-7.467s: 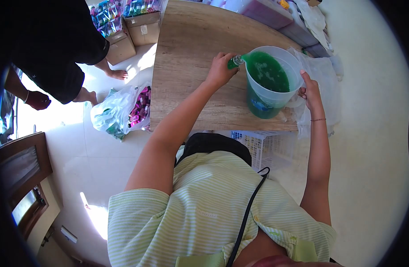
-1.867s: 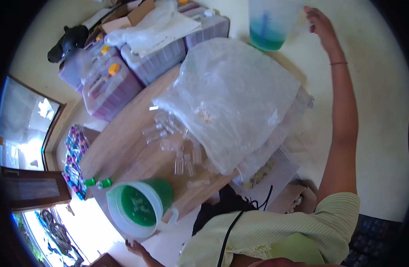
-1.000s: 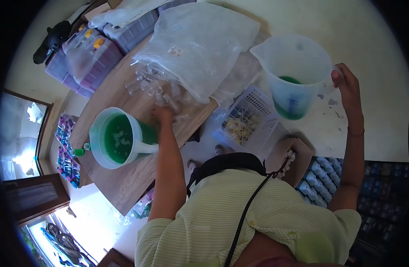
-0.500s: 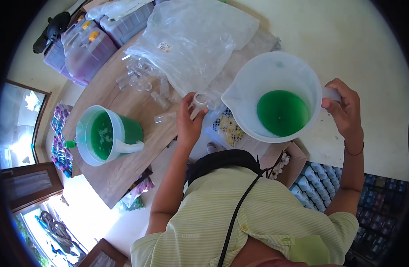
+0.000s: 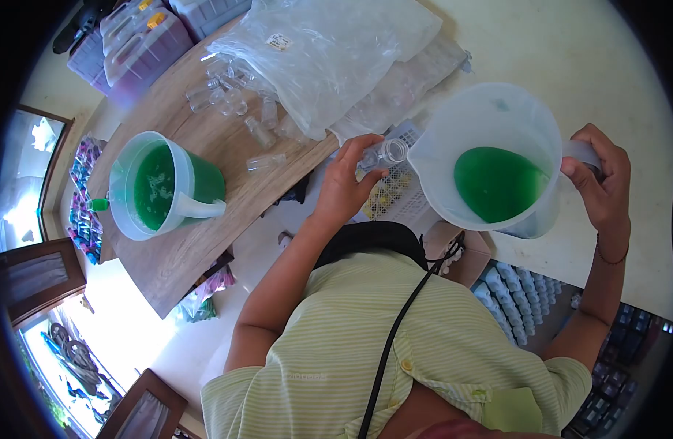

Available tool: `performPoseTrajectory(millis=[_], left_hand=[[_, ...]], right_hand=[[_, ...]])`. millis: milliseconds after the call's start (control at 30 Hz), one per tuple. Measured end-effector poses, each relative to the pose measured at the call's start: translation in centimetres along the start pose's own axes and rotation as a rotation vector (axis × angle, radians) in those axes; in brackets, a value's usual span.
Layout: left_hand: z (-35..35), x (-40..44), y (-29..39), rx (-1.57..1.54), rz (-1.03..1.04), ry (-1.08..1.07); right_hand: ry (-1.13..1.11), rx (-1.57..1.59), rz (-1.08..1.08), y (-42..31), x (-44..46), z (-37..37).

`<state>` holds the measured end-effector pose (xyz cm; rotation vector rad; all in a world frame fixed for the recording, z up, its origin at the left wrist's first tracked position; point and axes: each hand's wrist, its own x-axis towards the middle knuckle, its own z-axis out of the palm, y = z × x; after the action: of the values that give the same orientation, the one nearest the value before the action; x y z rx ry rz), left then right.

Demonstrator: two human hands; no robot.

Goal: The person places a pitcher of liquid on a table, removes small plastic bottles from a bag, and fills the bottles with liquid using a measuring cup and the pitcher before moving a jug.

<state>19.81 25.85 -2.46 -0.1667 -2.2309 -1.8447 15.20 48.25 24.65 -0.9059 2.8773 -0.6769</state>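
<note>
My left hand (image 5: pixel 349 175) is closed around a small clear bottle (image 5: pixel 390 151), its open mouth showing. Just right of that mouth is the spout of a large white translucent pitcher (image 5: pixel 490 102), tilted toward the bottle. Green liquid (image 5: pixel 497 184) lies inside the pitcher; I cannot see any of it in the spout. My right hand (image 5: pixel 603 172) grips the pitcher by its handle (image 5: pixel 584 152). A second pitcher (image 5: pixel 193 208) with green liquid and foam stands on the wooden table (image 5: pixel 150 271) at left.
Several clear bottles (image 5: pixel 259 134) lie on the wooden table beside a large plastic bag (image 5: pixel 329 58). Below the bottle in hand is a perforated basket (image 5: pixel 402 192) with yellow pieces. Jugs with yellow caps (image 5: pixel 150 55) stand at far left, and a cardboard box (image 5: pixel 472 260) sits near my waist.
My left hand has moved right with the bottle, over the basket. My right hand and the pitcher have shifted right too, and the view has turned slightly.
</note>
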Motion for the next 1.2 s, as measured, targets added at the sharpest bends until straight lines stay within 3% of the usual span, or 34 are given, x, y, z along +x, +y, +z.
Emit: performPoseTrajectory(millis=[1200], left_hand=[[1.1, 1.0, 0.6, -0.049, 0.026, 0.011]], right_hand=[[-0.019, -0.082, 0.029, 0.1, 1.9, -1.2]])
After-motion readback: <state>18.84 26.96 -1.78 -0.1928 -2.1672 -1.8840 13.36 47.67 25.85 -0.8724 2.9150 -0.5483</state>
